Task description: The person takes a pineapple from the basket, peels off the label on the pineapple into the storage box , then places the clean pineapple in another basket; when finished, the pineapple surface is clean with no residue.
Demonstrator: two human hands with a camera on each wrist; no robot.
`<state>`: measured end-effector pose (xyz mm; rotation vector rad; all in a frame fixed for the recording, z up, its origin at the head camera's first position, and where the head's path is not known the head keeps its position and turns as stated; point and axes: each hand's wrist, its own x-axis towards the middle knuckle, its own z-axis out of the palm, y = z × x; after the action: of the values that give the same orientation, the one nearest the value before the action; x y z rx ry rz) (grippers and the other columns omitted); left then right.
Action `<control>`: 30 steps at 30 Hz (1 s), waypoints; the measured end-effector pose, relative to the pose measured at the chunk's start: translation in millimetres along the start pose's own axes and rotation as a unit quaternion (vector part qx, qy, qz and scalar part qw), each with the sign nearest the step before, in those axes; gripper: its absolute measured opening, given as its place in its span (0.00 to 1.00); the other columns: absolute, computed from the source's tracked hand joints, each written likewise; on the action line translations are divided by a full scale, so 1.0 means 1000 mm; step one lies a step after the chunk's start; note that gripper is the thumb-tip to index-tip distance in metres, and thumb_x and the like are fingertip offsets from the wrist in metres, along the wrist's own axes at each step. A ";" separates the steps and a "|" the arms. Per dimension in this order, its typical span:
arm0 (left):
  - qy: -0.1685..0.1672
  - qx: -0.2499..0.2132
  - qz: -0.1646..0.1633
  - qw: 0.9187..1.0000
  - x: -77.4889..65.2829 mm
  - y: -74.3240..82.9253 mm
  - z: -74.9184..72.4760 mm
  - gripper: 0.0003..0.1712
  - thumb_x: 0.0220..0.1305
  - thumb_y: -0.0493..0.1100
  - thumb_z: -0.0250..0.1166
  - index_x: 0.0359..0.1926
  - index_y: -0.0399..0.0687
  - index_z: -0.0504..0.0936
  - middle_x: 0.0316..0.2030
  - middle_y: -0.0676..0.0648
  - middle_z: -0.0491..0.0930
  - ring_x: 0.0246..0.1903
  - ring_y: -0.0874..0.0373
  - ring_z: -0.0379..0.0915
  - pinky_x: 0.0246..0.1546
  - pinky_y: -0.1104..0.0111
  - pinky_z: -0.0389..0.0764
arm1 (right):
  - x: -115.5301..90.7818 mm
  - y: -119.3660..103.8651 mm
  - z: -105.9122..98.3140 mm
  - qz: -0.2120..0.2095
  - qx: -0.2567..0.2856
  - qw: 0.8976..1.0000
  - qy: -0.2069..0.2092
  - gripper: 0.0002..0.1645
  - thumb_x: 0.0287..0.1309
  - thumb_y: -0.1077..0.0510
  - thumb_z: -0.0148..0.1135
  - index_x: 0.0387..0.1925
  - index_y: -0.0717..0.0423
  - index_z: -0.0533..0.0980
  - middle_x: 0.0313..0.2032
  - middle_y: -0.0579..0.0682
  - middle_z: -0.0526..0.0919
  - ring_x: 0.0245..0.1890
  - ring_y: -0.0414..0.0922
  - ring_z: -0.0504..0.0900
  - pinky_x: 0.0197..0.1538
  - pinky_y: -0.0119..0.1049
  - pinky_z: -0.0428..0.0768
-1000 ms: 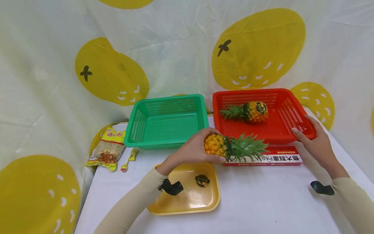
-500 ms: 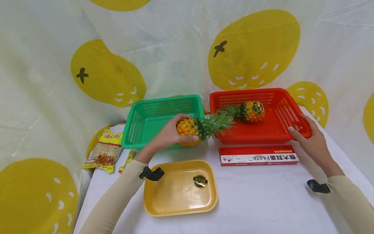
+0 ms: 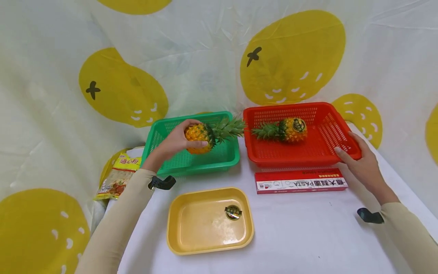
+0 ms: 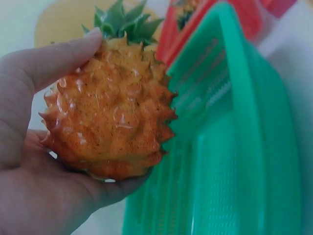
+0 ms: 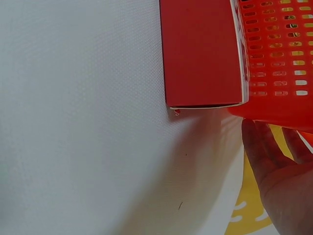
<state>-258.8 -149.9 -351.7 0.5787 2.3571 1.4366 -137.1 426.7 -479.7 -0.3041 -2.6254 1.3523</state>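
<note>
Pineapple is gripped by the left hand, near the green basket. The right hand grips the red basket; another pineapple lies inside, left of that hand.

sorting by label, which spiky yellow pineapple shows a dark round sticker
The pineapple lying in the red plastic basket; the other pineapple, gripped by the left hand, shows none.
</note>
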 end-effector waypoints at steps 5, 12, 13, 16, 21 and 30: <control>-0.002 0.036 -0.003 0.999 0.008 -0.002 -0.015 0.47 0.61 0.51 0.81 0.76 0.51 0.67 0.59 0.41 0.74 0.51 0.44 0.75 0.52 0.51 0.80 | 0.002 0.000 0.001 -0.004 0.005 1.000 0.001 0.51 0.74 0.38 0.62 0.85 0.23 0.42 0.79 0.63 0.55 0.67 0.67 0.62 0.37 0.15 0.73; 0.009 0.070 -0.018 0.997 0.019 -0.021 -0.029 0.48 0.63 0.52 0.79 0.77 0.48 0.64 0.60 0.38 0.72 0.53 0.43 0.73 0.52 0.51 0.79 | -0.001 0.003 0.000 -0.008 0.001 1.000 0.006 0.51 0.74 0.39 0.62 0.85 0.25 0.43 0.79 0.64 0.56 0.67 0.67 0.63 0.37 0.16 0.74; 0.014 0.077 -0.022 0.997 0.020 -0.024 -0.031 0.49 0.63 0.52 0.79 0.77 0.47 0.63 0.60 0.38 0.72 0.53 0.43 0.73 0.52 0.51 0.79 | 0.000 0.004 0.000 -0.007 0.001 1.000 0.006 0.51 0.74 0.39 0.62 0.85 0.25 0.43 0.79 0.64 0.56 0.67 0.67 0.63 0.37 0.16 0.74; 0.023 0.098 -0.034 0.994 0.022 -0.034 -0.037 0.49 0.64 0.51 0.78 0.77 0.44 0.62 0.60 0.37 0.72 0.52 0.42 0.73 0.51 0.51 0.79 | 0.000 0.006 0.000 -0.004 0.001 1.000 0.004 0.51 0.74 0.38 0.62 0.85 0.23 0.43 0.79 0.63 0.56 0.67 0.67 0.63 0.37 0.16 0.73; 0.008 0.129 -0.055 0.990 0.026 -0.042 -0.042 0.51 0.63 0.50 0.79 0.77 0.41 0.62 0.60 0.35 0.72 0.54 0.41 0.73 0.55 0.48 0.77 | 0.001 0.006 0.001 -0.005 -0.001 1.000 0.004 0.51 0.74 0.38 0.62 0.84 0.23 0.43 0.79 0.62 0.57 0.67 0.66 0.63 0.37 0.16 0.74; -0.020 0.170 -0.084 0.982 0.045 -0.044 -0.046 0.51 0.64 0.48 0.79 0.78 0.39 0.60 0.66 0.33 0.68 0.59 0.38 0.71 0.59 0.45 0.75 | -0.001 0.002 0.000 -0.006 0.008 1.000 0.005 0.51 0.74 0.39 0.62 0.85 0.23 0.44 0.79 0.61 0.56 0.68 0.66 0.62 0.37 0.17 0.74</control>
<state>-327.3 -180.9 -373.4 0.4704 2.5674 0.9467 -135.8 428.1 -481.3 -0.2919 -2.6021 1.3635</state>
